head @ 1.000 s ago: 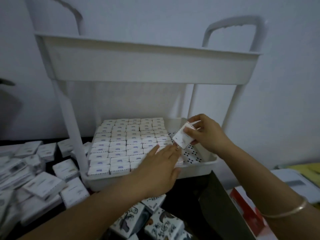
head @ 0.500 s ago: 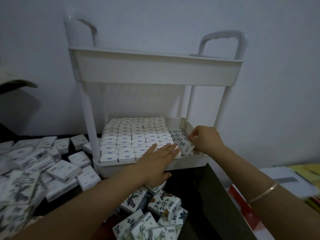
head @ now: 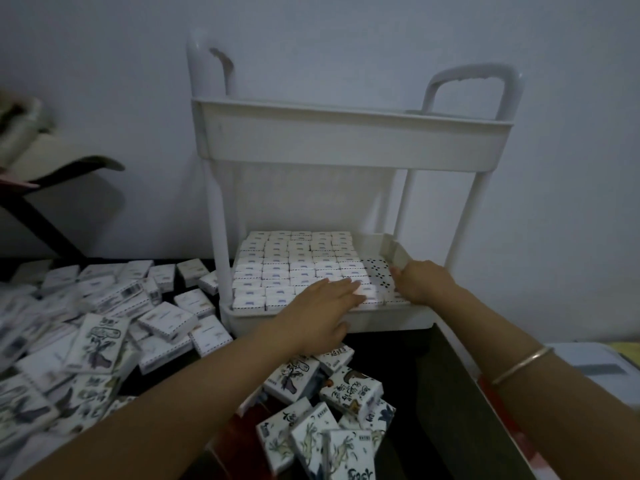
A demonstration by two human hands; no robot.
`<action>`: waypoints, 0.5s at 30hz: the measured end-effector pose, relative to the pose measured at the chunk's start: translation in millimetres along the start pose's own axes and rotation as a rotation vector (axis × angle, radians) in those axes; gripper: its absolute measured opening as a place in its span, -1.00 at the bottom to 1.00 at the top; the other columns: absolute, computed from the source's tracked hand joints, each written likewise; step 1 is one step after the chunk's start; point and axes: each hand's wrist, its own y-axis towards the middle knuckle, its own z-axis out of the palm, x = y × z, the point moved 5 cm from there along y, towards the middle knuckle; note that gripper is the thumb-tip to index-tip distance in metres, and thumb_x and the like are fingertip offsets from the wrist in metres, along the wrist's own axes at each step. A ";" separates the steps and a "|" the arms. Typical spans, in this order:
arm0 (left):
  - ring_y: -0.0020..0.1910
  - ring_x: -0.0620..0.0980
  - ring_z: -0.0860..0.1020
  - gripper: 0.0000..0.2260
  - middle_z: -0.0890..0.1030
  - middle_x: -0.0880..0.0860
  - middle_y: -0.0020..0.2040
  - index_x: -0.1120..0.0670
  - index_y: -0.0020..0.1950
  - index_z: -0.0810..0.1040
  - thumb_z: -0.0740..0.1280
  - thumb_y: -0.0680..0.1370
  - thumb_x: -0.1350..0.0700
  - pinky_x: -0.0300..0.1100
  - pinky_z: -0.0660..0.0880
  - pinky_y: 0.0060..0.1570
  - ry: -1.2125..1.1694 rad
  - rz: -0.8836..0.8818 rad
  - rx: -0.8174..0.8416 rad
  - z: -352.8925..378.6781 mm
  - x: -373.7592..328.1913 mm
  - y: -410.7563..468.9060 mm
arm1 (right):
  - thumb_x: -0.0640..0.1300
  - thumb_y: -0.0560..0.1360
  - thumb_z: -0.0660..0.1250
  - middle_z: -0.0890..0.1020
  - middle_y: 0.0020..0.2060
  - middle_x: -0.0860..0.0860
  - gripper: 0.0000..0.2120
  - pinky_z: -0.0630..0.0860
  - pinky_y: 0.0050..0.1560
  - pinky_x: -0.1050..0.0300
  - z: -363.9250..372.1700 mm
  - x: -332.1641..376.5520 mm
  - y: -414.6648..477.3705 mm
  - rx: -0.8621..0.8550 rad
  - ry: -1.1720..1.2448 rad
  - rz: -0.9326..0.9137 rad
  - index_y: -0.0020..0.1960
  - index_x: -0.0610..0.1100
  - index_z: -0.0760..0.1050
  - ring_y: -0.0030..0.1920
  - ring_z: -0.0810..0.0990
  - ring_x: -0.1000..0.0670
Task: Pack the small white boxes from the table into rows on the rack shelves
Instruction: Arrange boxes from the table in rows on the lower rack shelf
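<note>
We judge the job to be well under way but far from over. The lower shelf (head: 388, 322) of the white rack (head: 216, 216) already carries a tight block of small white boxes (head: 294, 265), standing edge to edge in straight rows, five across at the back. To the right of that block a strip of the shelf's dotted floor (head: 377, 271) lies bare, so we reckon at least one more column has to go in there before this level is full. The left hand (head: 325, 306) lies flat on the front rows, fingers straight and together, pressing on the packed boxes as if to steady them. The right hand (head: 420, 280) sits at the near right corner of the shelf beside the bare strip, fingers curled downward. A white edge shows just below it, but we cannot tell whether it grips a box or only nudges one into line. The upper shelf (head: 346, 140) shows us its outer wall only, so we cannot say whether anything is in it. A large heap of loose white boxes (head: 166, 322) waits on the dark desk (head: 391, 351) left of the rack, with illustrated boxes (head: 349, 393) piled in front, so we think most of the packing lies ahead.
</note>
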 end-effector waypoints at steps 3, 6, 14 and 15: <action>0.53 -0.07 0.09 -0.53 0.13 -0.02 0.57 -0.01 0.52 0.28 0.20 0.59 0.13 -0.17 0.01 0.49 -0.084 -0.019 -0.071 -9.2 3.3 -26.7 | 0.10 0.65 -0.01 0.55 0.24 -0.19 -0.50 0.41 0.11 0.08 2.0 -12.7 2.4 0.087 0.060 -0.003 0.29 -0.19 0.51 0.20 0.51 -0.17; 0.48 -0.10 0.19 -0.60 0.25 -0.06 0.52 -0.04 0.44 0.37 0.21 0.59 0.13 -0.14 0.14 0.46 -0.136 -0.024 -0.163 -22.1 -2.2 -53.7 | 0.04 0.65 0.02 0.60 0.14 -0.18 -0.58 0.42 -0.05 0.09 4.7 -17.6 -1.6 0.007 0.090 -0.033 0.19 -0.18 0.55 0.02 0.54 -0.14; 0.08 -0.25 0.46 -0.79 0.53 -0.19 0.05 -0.08 0.13 0.57 0.29 0.55 0.15 -0.22 0.45 0.12 -0.254 -0.218 -0.345 -50.9 13.7 -150.5 | -0.06 0.59 0.23 0.64 -0.09 0.08 -0.84 0.40 -0.26 0.21 -21.8 74.4 -83.9 -0.460 0.431 -0.415 0.09 -0.01 0.56 -0.23 0.52 0.18; 0.04 -0.24 0.47 -0.80 0.54 -0.19 0.01 -0.09 0.09 0.58 0.30 0.54 0.17 -0.20 0.47 0.08 -0.249 -0.274 -0.366 -53.7 23.5 -164.0 | -0.07 0.59 0.24 0.62 -0.10 0.13 -0.85 0.41 -0.24 0.25 -18.8 98.1 -98.9 -0.430 0.445 -0.491 0.09 0.02 0.56 -0.22 0.51 0.22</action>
